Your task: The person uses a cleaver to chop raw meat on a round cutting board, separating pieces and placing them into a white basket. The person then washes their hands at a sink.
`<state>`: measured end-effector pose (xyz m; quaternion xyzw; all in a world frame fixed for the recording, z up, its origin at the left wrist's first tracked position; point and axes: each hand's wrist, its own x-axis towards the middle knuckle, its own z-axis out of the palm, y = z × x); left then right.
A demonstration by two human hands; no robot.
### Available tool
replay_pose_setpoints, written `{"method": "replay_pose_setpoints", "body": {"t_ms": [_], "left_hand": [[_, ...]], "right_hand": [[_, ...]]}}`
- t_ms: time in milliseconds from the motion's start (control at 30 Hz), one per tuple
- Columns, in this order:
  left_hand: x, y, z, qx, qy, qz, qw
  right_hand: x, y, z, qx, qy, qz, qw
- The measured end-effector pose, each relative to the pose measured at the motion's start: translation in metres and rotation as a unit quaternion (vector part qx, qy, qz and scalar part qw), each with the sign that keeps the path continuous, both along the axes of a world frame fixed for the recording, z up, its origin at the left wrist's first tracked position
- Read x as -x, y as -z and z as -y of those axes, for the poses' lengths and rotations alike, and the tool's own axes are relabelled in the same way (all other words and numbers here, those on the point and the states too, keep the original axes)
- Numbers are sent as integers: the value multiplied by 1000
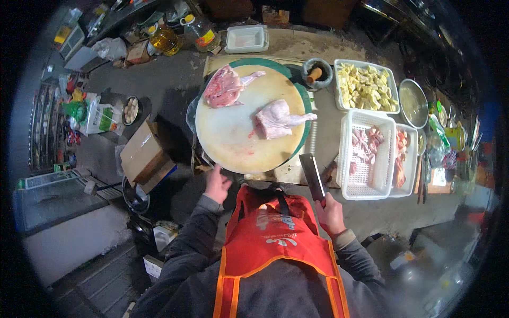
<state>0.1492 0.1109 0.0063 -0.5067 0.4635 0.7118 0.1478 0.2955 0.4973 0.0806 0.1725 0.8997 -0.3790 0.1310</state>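
In my right hand [331,214] is the handle of a cleaver [312,175], its broad blade pointing away from me, right of the cutting board's near edge. My left hand [218,185] holds nothing; its fingers are apart, just short of the rim of the round cutting board [234,143]. Two raw poultry leg quarters lie on the board. One leg quarter [224,89] sits at the far left, cut flesh showing. The other leg quarter [274,119] rests skin up on the right, its bone end reaching over the rim.
Right of the board stand a stone mortar [317,74] with a wooden pestle, a tub of pale yellow chunks [366,88], and a white plastic basket [368,175] of cut meat beside another meat tub [402,159]. A cardboard box [143,153] stands left; oil bottles [165,41] are behind.
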Motion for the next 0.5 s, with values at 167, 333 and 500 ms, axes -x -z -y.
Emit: {"method": "replay_pose_setpoints", "body": {"t_ms": [167, 333, 500], "left_hand": [[10, 25, -24, -295, 11, -110, 949], [19, 11, -30, -258, -30, -68, 963], [20, 1, -32, -227, -17, -50, 972]], "right_hand": [[22, 0, 24, -31, -36, 34, 998], [28, -3, 41, -50, -31, 68, 996], [27, -4, 51, -39, -24, 41, 998]]}}
